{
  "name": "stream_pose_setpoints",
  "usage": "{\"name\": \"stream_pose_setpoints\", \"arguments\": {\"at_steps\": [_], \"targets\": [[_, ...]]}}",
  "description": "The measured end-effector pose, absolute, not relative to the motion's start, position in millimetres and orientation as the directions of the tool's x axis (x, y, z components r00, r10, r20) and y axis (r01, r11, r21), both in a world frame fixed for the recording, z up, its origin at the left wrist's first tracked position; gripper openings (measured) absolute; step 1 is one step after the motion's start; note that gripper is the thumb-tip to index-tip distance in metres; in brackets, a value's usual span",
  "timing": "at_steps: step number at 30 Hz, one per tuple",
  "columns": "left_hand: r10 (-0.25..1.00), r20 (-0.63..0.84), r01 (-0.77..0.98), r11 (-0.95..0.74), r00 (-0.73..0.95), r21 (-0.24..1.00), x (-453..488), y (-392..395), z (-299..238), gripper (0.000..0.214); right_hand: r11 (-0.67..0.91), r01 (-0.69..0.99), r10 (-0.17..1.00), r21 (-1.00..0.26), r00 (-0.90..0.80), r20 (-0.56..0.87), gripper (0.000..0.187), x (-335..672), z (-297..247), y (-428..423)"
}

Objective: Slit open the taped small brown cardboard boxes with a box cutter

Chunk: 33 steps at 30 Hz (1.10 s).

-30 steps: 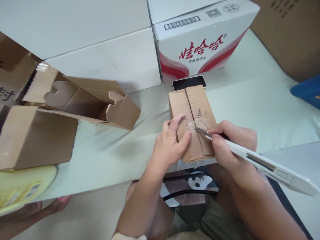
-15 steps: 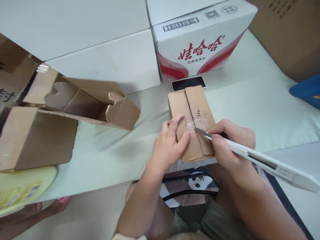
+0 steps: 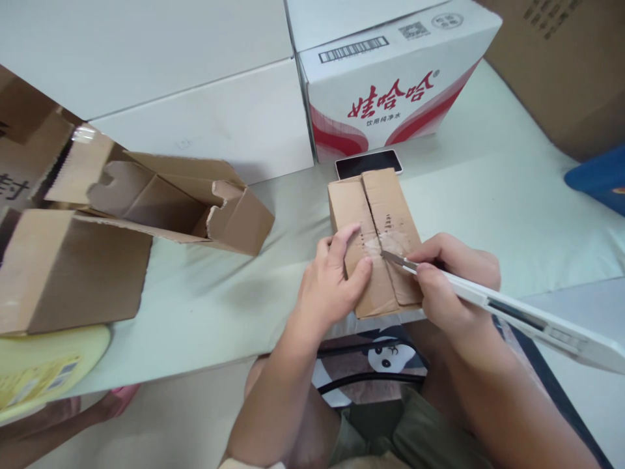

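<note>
Bare forearms (image 3: pixel 276 384), olive-green shorts (image 3: pixel 430 436)

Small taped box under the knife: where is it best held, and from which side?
Probably its near-left part, from the left. The small box lies flat, its taped seam running away from the person; the knife in the right hand meets that seam from the right. The left hand, pressing the left flap as here, is clear of the cutting line.
</note>
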<state>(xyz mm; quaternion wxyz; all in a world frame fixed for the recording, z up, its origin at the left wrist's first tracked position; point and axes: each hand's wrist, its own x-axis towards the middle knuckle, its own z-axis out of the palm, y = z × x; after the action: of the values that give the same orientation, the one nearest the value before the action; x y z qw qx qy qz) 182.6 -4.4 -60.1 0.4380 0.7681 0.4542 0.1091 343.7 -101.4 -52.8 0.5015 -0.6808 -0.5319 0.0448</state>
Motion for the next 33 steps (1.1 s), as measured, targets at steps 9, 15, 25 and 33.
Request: {"name": "stream_pose_setpoints", "arguments": {"at_steps": [9,15,25,33], "targets": [[0.791,-0.228,0.6,-0.208,0.568,0.773,182.9,-3.7,-60.7,0.06,0.051,0.666,0.784,-0.744,0.435,0.443,0.013,347.3,-55.5,-103.1],[0.789,-0.229,0.601,-0.209,0.57,0.772,182.7,-4.0,-61.6,0.061,0.05,0.669,0.783,-0.741,0.435,0.445,0.014,347.9,-56.0,-103.7],[0.793,-0.224,0.602,-0.213,0.567,0.77,182.4,-3.7,-60.7,0.06,0.015,0.619,0.773,-0.785,0.491,0.401,0.016,344.9,-54.6,-102.4],[0.794,-0.214,0.595,-0.218,0.569,0.773,181.6,-3.3,-62.4,0.06,0.003,0.588,0.766,-0.809,0.518,0.38,0.015,343.9,-56.9,-103.1]]}}
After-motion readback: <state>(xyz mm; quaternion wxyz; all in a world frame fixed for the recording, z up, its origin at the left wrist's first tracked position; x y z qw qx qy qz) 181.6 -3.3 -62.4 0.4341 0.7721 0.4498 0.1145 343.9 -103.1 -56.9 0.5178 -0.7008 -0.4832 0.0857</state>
